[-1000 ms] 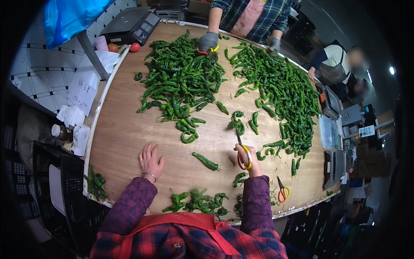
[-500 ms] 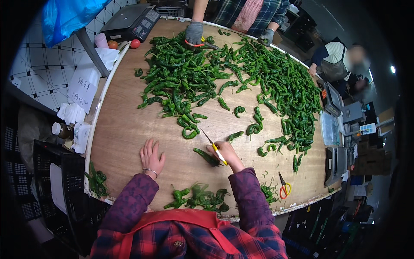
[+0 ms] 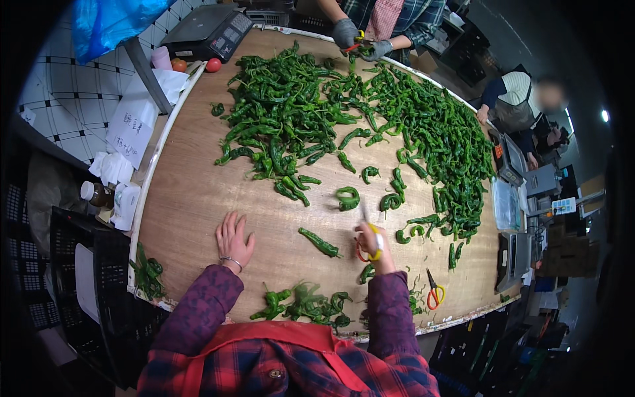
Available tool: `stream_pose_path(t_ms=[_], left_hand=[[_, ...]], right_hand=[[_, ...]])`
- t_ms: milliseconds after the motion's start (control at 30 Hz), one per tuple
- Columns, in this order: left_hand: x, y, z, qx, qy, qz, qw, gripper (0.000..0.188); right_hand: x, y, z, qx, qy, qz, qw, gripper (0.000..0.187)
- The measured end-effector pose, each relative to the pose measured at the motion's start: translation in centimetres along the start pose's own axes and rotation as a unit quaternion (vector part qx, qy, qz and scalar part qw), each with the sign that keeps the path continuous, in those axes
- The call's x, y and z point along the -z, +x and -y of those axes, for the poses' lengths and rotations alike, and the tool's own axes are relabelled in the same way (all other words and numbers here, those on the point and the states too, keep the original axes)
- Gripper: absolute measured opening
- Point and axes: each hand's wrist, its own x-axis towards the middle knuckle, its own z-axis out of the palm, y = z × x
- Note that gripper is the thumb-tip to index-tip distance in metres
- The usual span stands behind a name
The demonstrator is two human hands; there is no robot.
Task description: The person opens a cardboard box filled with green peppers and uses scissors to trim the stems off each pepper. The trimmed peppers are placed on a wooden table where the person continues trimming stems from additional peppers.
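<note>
My left hand (image 3: pixel 235 239) lies flat and open on the wooden tabletop (image 3: pixel 188 192), fingers spread, holding nothing. In my right hand (image 3: pixel 383 255) is a pair of scissors (image 3: pixel 376 241) with yellow and red handles; its blades point away from me and are blurred. A single green pepper (image 3: pixel 319 243) lies between my hands. Just beyond the scissors sits a curled green pepper (image 3: pixel 347 198). Another pepper (image 3: pixel 367 273) rests beside my right wrist, partly hidden. Near my apron is a small group of green peppers (image 3: pixel 311 304), some smeared by motion.
Large pepper heaps cover the far left (image 3: pixel 281 99) and far right (image 3: pixel 440 139). Second scissors (image 3: pixel 434 289) lie at the near right. Across the table a co-worker's gloved hands (image 3: pixel 360 45) hold scissors and a pepper. Scales (image 3: pixel 208 33) and black crates (image 3: pixel 99 298) flank the table.
My right hand and scissors have moved right. The curled pepper has shifted right from the left heap, and one pepper now lies nearer me. The co-worker's hands have come together at the far edge.
</note>
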Motion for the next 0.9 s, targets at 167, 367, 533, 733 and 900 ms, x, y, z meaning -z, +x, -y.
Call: stream_pose_path(t_ms=[167, 367, 533, 733, 900], left_hand=[[-0.2, 0.0, 0.2, 0.005, 0.003, 0.000, 1.000, 0.055], [-0.1, 0.1, 0.3, 0.009, -0.005, 0.005, 1.000, 0.055], [-0.1, 0.0, 0.4, 0.006, -0.006, 0.006, 1.000, 0.056], [0.4, 0.0, -0.1, 0.016, -0.013, 0.008, 1.000, 0.056], [0.4, 0.2, -0.1, 0.007, -0.013, 0.003, 1.000, 0.055]], right_hand=[[1.2, -1.2, -2.8, -0.066, 0.307, 0.062, 0.948, 0.037], [-12.6, -2.1, 3.8, -0.142, 0.294, 0.327, 0.887, 0.042], [-21.1, 0.4, 5.7, -0.183, 0.254, 0.280, 0.908, 0.044], [-24.4, 1.8, 5.1, -0.109, 0.267, 0.208, 0.935, 0.043], [-24.2, 2.8, 4.7, -0.081, 0.234, 0.178, 0.952, 0.042]])
